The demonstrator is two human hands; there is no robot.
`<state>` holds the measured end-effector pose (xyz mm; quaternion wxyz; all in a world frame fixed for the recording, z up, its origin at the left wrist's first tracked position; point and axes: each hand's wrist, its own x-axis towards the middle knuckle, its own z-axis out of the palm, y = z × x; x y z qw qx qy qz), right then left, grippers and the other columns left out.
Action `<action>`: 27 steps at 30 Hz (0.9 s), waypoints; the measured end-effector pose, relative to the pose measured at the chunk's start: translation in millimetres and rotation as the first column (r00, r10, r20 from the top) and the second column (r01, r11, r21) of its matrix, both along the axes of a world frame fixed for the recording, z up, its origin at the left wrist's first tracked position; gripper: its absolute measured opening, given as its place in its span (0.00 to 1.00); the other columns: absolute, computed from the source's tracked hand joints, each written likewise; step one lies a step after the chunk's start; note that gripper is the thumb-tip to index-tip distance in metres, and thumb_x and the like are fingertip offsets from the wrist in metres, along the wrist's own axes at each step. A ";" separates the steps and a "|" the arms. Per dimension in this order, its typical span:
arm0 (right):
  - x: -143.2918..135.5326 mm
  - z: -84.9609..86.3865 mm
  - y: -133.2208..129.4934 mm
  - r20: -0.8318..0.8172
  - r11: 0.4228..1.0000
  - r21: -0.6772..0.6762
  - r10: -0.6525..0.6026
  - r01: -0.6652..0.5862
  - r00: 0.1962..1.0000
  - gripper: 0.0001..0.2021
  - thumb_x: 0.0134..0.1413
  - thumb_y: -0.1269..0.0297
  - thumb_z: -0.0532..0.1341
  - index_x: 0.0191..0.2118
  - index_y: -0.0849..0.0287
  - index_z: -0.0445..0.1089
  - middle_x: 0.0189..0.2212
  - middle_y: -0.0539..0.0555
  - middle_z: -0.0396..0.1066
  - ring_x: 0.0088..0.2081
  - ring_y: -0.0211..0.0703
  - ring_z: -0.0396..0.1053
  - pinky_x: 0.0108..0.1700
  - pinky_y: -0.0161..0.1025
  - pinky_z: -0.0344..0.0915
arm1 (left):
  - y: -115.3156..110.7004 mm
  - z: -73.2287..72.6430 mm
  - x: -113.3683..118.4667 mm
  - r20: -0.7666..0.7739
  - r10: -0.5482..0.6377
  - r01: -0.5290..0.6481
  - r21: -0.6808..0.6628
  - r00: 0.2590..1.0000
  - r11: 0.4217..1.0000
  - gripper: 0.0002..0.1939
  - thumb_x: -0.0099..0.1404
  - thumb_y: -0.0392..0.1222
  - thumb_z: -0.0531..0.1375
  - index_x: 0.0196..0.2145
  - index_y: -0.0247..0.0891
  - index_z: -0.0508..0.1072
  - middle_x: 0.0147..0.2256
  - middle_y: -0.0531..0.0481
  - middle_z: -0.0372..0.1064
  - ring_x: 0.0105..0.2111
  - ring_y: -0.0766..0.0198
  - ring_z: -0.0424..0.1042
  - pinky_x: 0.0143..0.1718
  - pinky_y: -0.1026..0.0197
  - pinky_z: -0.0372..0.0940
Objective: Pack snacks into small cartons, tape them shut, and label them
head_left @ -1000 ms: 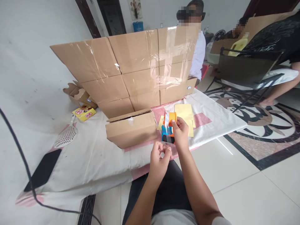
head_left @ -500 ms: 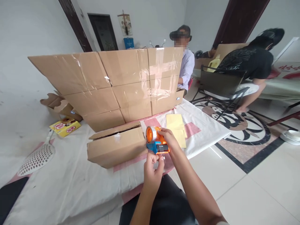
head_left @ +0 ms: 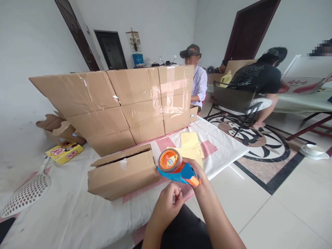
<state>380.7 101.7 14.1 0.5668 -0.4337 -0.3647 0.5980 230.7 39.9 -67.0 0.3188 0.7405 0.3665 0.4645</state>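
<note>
My right hand [head_left: 195,166] grips an orange and blue tape dispenser [head_left: 177,175] with a roll of tape on it, held above the table. Just below the dispenser, my left hand [head_left: 167,203] is closed, thumb against curled fingers; whatever is in it is too small or hidden to make out. To the left of both hands lies a cardboard box [head_left: 121,181], a dark gap running along its top and a bit of tape on it. Yellow paper sheets [head_left: 190,140] lie behind the dispenser, partly covered by it.
Taped cardboard boxes [head_left: 141,103] form a wall across the cloth-covered table [head_left: 70,204]. At the left are a yellow packet [head_left: 64,152], a perforated skimmer [head_left: 28,190] and an open carton [head_left: 58,129]. Beyond sit a person in a light shirt [head_left: 199,83] and one in black [head_left: 255,79].
The dispenser has turned in my right hand, its blue side now facing me. My left hand has moved slightly down and away from it, fingers curled tighter. The view has shifted.
</note>
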 end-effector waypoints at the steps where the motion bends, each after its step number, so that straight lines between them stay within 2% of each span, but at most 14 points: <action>1: 2.6 5.7 -4.0 -0.015 1.000 0.015 -0.018 0.018 1.000 0.14 0.42 0.53 0.67 0.26 0.55 0.64 0.22 0.51 0.67 0.25 0.43 0.66 0.30 0.41 0.65 | -0.3 -4.2 -4.4 -0.017 -0.016 0.016 -0.021 1.000 1.000 0.12 0.66 0.30 0.55 0.31 0.42 0.55 0.29 0.55 0.63 0.30 0.67 0.66 0.33 0.66 0.63; 4: 6.6 18.7 -2.7 -0.056 0.981 0.092 -0.167 0.171 0.984 0.16 0.48 0.49 0.68 0.37 0.55 0.69 0.30 0.52 0.73 0.30 0.45 0.71 0.34 0.40 0.68 | -1.7 -10.4 -18.8 0.143 0.004 0.003 -0.049 0.990 0.999 0.14 0.69 0.33 0.55 0.30 0.42 0.53 0.29 0.55 0.61 0.33 0.66 0.68 0.38 0.64 0.68; 6: 5.6 20.0 14.1 0.055 0.937 0.192 -0.308 0.293 0.950 0.17 0.54 0.48 0.64 0.42 0.55 0.68 0.35 0.53 0.75 0.34 0.46 0.73 0.38 0.40 0.69 | -2.5 -7.5 -28.0 0.293 0.062 -0.040 -0.081 0.954 0.996 0.15 0.71 0.35 0.56 0.31 0.43 0.52 0.29 0.55 0.60 0.36 0.64 0.71 0.43 0.60 0.72; 8: 2.6 15.5 43.1 0.236 0.901 0.277 -0.401 0.334 0.885 0.15 0.58 0.49 0.58 0.42 0.56 0.67 0.38 0.55 0.75 0.37 0.46 0.74 0.41 0.41 0.70 | -3.1 -1.4 -35.0 0.382 0.102 -0.061 -0.119 0.919 0.991 0.16 0.71 0.37 0.58 0.31 0.43 0.52 0.28 0.56 0.58 0.36 0.64 0.71 0.44 0.58 0.73; 10: -1.1 8.6 76.3 0.369 0.900 0.300 -0.416 0.317 0.831 0.13 0.57 0.52 0.56 0.40 0.56 0.66 0.38 0.56 0.74 0.39 0.48 0.73 0.44 0.43 0.70 | -4.1 4.8 -39.1 0.429 0.108 -0.051 -0.143 0.897 0.988 0.17 0.72 0.39 0.59 0.31 0.43 0.52 0.28 0.56 0.59 0.35 0.65 0.70 0.44 0.58 0.73; 13: -6.0 0.6 108.2 0.471 0.929 0.262 -0.359 0.261 0.806 0.12 0.50 0.58 0.61 0.39 0.58 0.69 0.41 0.60 0.74 0.46 0.55 0.73 0.51 0.50 0.69 | -7.2 10.1 -41.5 0.459 0.108 -0.047 -0.143 0.882 0.989 0.17 0.72 0.40 0.59 0.31 0.43 0.53 0.27 0.56 0.60 0.34 0.65 0.69 0.43 0.58 0.72; 15: -9.0 -2.1 104.7 0.530 0.935 0.243 -0.351 0.258 0.772 0.18 0.46 0.61 0.65 0.45 0.60 0.71 0.50 0.65 0.72 0.57 0.63 0.68 0.58 0.56 0.65 | -9.9 11.1 -43.3 0.463 0.121 -0.064 -0.137 0.878 0.988 0.17 0.72 0.40 0.60 0.31 0.43 0.53 0.28 0.56 0.60 0.33 0.65 0.68 0.40 0.60 0.71; 17: -13.0 -3.2 81.9 0.558 0.926 0.288 -0.371 0.246 0.742 0.24 0.47 0.60 0.66 0.53 0.59 0.71 0.59 0.67 0.66 0.64 0.64 0.61 0.61 0.57 0.62 | -12.4 11.4 -46.5 0.465 0.137 -0.083 -0.134 0.875 0.987 0.17 0.72 0.40 0.60 0.32 0.43 0.53 0.28 0.56 0.60 0.34 0.65 0.68 0.39 0.61 0.70; 18: -15.7 -3.1 65.9 0.557 0.927 0.324 -0.347 0.187 0.755 0.24 0.51 0.59 0.65 0.55 0.57 0.71 0.60 0.65 0.66 0.63 0.62 0.61 0.60 0.55 0.63 | -13.4 11.7 -48.6 0.465 0.142 -0.091 -0.130 0.874 0.987 0.16 0.72 0.40 0.60 0.32 0.43 0.53 0.28 0.56 0.60 0.34 0.65 0.69 0.39 0.61 0.70; 19: -18.8 -2.3 48.7 0.550 0.935 0.347 -0.271 0.079 0.790 0.21 0.55 0.56 0.64 0.54 0.56 0.72 0.58 0.63 0.68 0.59 0.59 0.65 0.57 0.52 0.65 | -14.3 12.2 -51.0 0.461 0.147 -0.100 -0.125 0.875 0.987 0.16 0.72 0.39 0.60 0.32 0.43 0.53 0.29 0.56 0.60 0.35 0.65 0.69 0.39 0.61 0.70; 21: -26.1 1.4 16.3 0.519 0.917 0.327 0.026 -0.227 0.854 0.16 0.61 0.51 0.63 0.46 0.57 0.75 0.45 0.58 0.75 0.45 0.50 0.72 0.47 0.46 0.68 | -15.7 14.1 -55.5 0.448 0.157 -0.121 -0.109 0.880 0.987 0.16 0.72 0.39 0.60 0.33 0.43 0.54 0.29 0.56 0.61 0.37 0.64 0.71 0.39 0.62 0.70; 23: -33.7 7.1 -7.3 0.486 0.843 0.258 0.309 -0.472 0.818 0.16 0.61 0.49 0.64 0.39 0.58 0.77 0.35 0.54 0.75 0.36 0.44 0.70 0.41 0.41 0.66 | -16.6 17.0 -58.8 0.438 0.175 -0.147 -0.097 0.882 0.984 0.16 0.71 0.38 0.60 0.32 0.43 0.54 0.29 0.56 0.62 0.36 0.65 0.72 0.37 0.63 0.69; 25: -39.6 13.1 -19.9 0.503 0.789 0.212 0.418 -0.577 0.756 0.15 0.60 0.51 0.66 0.36 0.59 0.77 0.32 0.52 0.75 0.33 0.41 0.68 0.38 0.38 0.63 | -17.0 19.7 -60.8 0.430 0.201 -0.181 -0.087 0.880 0.980 0.16 0.71 0.39 0.60 0.32 0.42 0.54 0.30 0.56 0.63 0.34 0.66 0.72 0.34 0.65 0.68; 27: -43.0 17.5 -24.1 0.549 0.767 0.193 0.433 -0.612 0.715 0.11 0.60 0.55 0.66 0.36 0.59 0.78 0.32 0.52 0.75 0.33 0.40 0.67 0.37 0.37 0.62 | -17.2 20.9 -62.1 0.419 0.213 -0.204 -0.067 0.883 0.977 0.16 0.71 0.40 0.60 0.32 0.43 0.54 0.30 0.56 0.64 0.32 0.66 0.72 0.32 0.66 0.66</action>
